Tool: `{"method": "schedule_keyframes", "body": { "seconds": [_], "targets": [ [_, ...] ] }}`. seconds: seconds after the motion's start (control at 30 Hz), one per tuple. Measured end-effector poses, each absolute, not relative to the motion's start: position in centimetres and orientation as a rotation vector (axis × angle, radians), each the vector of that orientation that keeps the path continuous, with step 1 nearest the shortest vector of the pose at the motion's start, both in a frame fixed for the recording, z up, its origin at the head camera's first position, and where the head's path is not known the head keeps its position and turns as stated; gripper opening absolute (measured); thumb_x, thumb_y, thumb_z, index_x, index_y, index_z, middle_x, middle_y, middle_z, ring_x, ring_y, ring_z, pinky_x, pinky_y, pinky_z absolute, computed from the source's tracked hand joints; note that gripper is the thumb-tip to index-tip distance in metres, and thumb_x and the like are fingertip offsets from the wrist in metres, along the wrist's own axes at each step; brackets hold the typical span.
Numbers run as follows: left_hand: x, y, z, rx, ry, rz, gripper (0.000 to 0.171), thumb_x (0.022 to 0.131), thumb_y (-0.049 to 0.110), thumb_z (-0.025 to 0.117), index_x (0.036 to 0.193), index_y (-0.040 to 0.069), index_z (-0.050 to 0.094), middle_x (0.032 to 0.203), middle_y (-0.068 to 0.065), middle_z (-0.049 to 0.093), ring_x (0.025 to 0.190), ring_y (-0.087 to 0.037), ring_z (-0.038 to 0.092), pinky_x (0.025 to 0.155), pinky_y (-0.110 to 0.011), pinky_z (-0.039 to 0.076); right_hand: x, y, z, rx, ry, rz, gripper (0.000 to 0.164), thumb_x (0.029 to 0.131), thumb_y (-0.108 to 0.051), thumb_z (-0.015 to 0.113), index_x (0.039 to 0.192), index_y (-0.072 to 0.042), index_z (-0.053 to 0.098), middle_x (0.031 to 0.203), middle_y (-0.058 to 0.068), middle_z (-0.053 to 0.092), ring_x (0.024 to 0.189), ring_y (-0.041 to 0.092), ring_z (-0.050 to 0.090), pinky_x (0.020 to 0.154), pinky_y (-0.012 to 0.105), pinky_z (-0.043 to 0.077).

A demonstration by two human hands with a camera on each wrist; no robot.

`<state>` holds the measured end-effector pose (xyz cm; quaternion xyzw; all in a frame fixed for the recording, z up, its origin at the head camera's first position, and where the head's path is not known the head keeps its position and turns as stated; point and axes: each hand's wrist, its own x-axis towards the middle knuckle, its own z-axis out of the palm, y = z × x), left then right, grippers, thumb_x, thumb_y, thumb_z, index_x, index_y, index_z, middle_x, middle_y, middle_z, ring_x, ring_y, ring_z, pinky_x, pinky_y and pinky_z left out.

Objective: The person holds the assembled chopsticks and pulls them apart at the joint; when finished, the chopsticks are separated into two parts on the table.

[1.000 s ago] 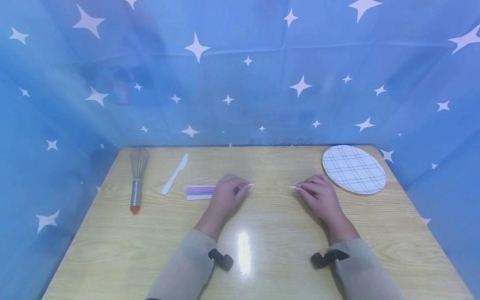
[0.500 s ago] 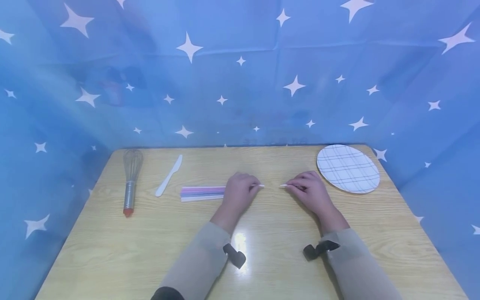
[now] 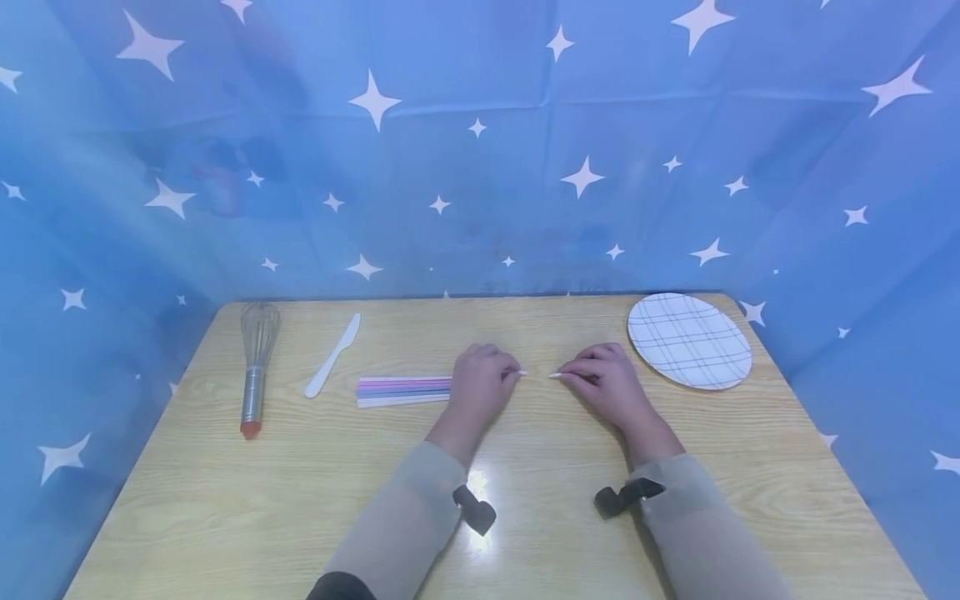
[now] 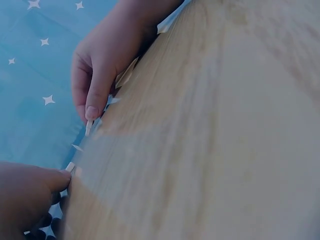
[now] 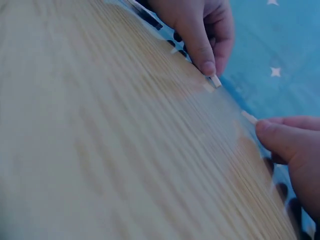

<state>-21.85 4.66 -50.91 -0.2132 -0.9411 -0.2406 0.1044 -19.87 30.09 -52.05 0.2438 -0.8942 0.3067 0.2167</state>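
Note:
Over the middle of the table (image 3: 300,492), my left hand (image 3: 482,383) pinches a small white stick-like piece (image 3: 523,373) between thumb and finger. Facing it, my right hand (image 3: 609,383) pinches a similar white piece (image 3: 555,375). Their tips point at each other with a narrow gap between. Both pieces also show in the left wrist view, the left one (image 4: 70,166) below the right one (image 4: 89,127). Only short ends stick out; my fingers hide the rest. Left of my left hand lies a row of thin pastel strips (image 3: 401,392), partly covered by that hand.
A whisk (image 3: 257,367) with an orange handle end lies at the far left. Beside it is a white plastic knife (image 3: 333,357). A white plate with a checked line pattern (image 3: 690,341) sits at the back right. A blue star-printed curtain (image 3: 480,167) hangs behind the table.
My hands have come closer together, so the gap between the two white pieces has narrowed. My left hand has moved right, away from the strips' left end. The head view has shifted slightly.

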Motion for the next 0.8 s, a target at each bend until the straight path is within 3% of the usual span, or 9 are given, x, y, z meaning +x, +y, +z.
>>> {"method": "schedule_keyframes", "body": {
  "seconds": [0.27,0.8],
  "targets": [
    [-21.9,5.3,-50.3,-0.612,-2.804,-0.704,0.013,0.098,0.018,0.075,0.102,0.025,0.085,0.102,0.008,0.076,0.095,-0.015,0.063,0.090,-0.031,0.053,-19.9,29.9,-52.2,0.607,-2.532,0.851,0.010,0.089,-0.010,0.088,0.097,-0.016,0.087,0.099,0.010,0.073,0.104,0.036,0.057,0.091,0.052,0.044],
    [-21.8,4.9,-49.9,-0.635,-2.826,-0.597,0.009,0.099,0.030,0.080,0.105,0.029,0.086,0.100,0.008,0.076,0.091,-0.016,0.064,0.085,-0.036,0.054,-19.7,29.3,-52.1,0.527,-2.587,0.860,0.012,0.091,-0.012,0.085,0.103,-0.015,0.087,0.103,0.011,0.071,0.105,0.037,0.055,0.091,0.053,0.043]
  ]
}}
